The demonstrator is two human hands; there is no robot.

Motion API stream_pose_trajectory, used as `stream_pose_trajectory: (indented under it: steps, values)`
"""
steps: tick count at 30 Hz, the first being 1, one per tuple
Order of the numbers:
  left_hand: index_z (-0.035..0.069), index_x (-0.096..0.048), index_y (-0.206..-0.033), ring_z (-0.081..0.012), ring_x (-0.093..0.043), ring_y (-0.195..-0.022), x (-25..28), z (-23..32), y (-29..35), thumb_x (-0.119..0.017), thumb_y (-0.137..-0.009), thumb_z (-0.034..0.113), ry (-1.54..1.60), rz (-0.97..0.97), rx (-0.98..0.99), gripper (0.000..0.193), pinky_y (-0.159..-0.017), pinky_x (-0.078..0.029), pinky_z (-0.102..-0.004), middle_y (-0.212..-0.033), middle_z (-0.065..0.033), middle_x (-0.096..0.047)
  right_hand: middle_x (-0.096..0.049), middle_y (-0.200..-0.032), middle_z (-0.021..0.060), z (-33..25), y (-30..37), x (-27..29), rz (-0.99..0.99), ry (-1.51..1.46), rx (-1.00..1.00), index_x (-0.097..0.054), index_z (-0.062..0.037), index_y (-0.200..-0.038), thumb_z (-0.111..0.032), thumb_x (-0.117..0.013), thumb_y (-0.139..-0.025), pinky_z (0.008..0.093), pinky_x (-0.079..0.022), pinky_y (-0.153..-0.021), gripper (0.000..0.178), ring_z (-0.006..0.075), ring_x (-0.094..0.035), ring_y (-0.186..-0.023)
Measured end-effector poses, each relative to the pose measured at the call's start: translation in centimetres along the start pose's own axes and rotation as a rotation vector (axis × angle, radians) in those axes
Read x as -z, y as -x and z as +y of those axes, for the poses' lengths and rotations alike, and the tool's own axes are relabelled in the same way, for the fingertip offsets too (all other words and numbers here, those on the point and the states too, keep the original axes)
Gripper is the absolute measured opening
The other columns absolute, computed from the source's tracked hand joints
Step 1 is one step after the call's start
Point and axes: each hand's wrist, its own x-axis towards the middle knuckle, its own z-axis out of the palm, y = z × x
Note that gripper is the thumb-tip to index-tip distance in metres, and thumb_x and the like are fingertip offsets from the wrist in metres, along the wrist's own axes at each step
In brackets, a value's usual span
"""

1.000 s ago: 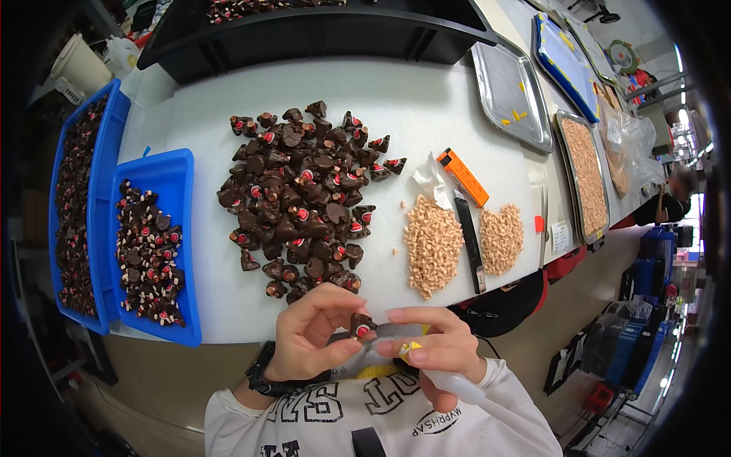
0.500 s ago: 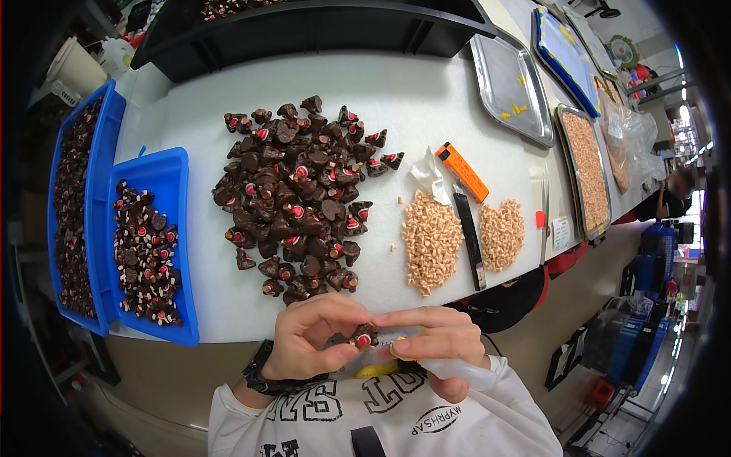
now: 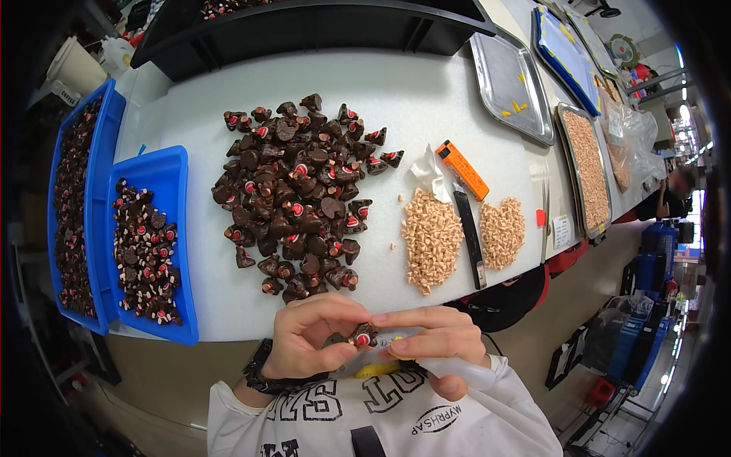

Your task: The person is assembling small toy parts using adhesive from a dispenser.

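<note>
Just off the table's front edge, my left hand [image 3: 311,339] pinches a small dark brown figurine [image 3: 364,335] with a red and white patch. My right hand [image 3: 442,335] is closed around a translucent white squeeze bottle [image 3: 474,375] with yellow at its front end. Its forefinger reaches across to the figurine and the left fingertips. The bottle's tip is partly hidden by the fingers. Ahead of my hands spreads a heap of similar brown figurines [image 3: 289,198]. To its right lie two piles of tiny beige pieces, a larger pile [image 3: 430,240] and a smaller pile [image 3: 501,232].
Between the beige piles lies a black utility knife [image 3: 469,242], near an orange box [image 3: 463,169]. Left stand a blue tray [image 3: 183,221] and a longer blue bin [image 3: 97,198], both holding figurines. A black crate [image 3: 320,38] borders the back; a metal tray [image 3: 506,76] lies right.
</note>
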Motion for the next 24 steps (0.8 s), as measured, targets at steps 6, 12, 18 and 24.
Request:
stream_pose_trajectory:
  steps: [6,12,18,24]
  values:
    - [-0.009,-0.060,-0.114,-0.0182,-0.060,-0.095,0.01,0.40,-0.21,-0.068,-0.079,0.003,-0.036,-0.016,0.020,0.037,-0.077,-0.053,-0.0277,-0.107,-0.0162,-0.060,-0.063,-0.096,0.0302,0.12,0.32,0.15,-0.003,-0.033,0.001,-0.060,0.0051,-0.106,-0.039,-0.036,-0.097,0.0395,-0.057,-0.065,0.051,0.0397,-0.067,-0.090]
    - [-0.009,-0.062,-0.113,-0.0176,-0.060,-0.094,0.00,0.29,-0.21,-0.068,-0.078,0.001,-0.027,-0.022,0.005,0.036,-0.075,-0.051,-0.0257,-0.108,-0.0156,-0.060,-0.066,-0.081,0.0286,0.14,0.00,0.09,-0.006,0.012,0.017,-0.059,0.0056,-0.103,-0.040,-0.031,-0.099,0.0414,-0.059,-0.063,0.053,0.0412,-0.067,-0.088]
    - [-0.008,-0.061,-0.113,-0.0170,-0.060,-0.092,0.14,0.19,-0.21,-0.068,-0.078,0.001,-0.053,-0.039,-0.004,0.037,-0.074,-0.051,-0.0253,-0.108,-0.0156,-0.060,-0.062,-0.110,0.0309,0.45,0.70,0.14,-0.002,-0.043,-0.003,-0.061,0.0046,-0.109,-0.038,-0.039,-0.096,0.0369,-0.056,-0.067,0.050,0.0379,-0.067,-0.090]
    - [-0.010,-0.061,-0.114,-0.0174,-0.060,-0.092,0.16,0.19,-0.17,-0.068,-0.078,0.001,-0.023,-0.039,0.012,0.038,-0.075,-0.052,-0.0265,-0.108,-0.0163,-0.059,-0.062,-0.102,0.0337,0.10,0.26,0.06,0.007,-0.046,-0.016,-0.060,0.0047,-0.107,-0.040,-0.035,-0.097,0.0380,-0.057,-0.064,0.052,0.0383,-0.068,-0.087]
